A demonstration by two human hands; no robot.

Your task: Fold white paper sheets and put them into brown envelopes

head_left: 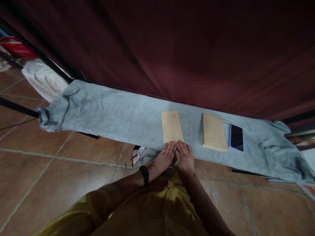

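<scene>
A tan paper envelope (171, 126) lies flat on the grey cloth, its near end under my fingers. My left hand (165, 156) rests palm down on that end, fingers stretched out. Beside it my right hand (184, 157) also lies flat, with the fingertips of both hands almost touching. Faint reddish print shows near the envelope's far right corner. To the right sits a stack of similar tan envelopes (214, 132). The envelope's near edge is hidden by my hands.
A phone (236, 137) with a pale purple case lies right of the stack. Grey cloth (118, 111) covers the narrow bench, bunched at both ends. A dark red curtain (172, 59) hangs behind it. Brown floor tiles (31, 173) lie below.
</scene>
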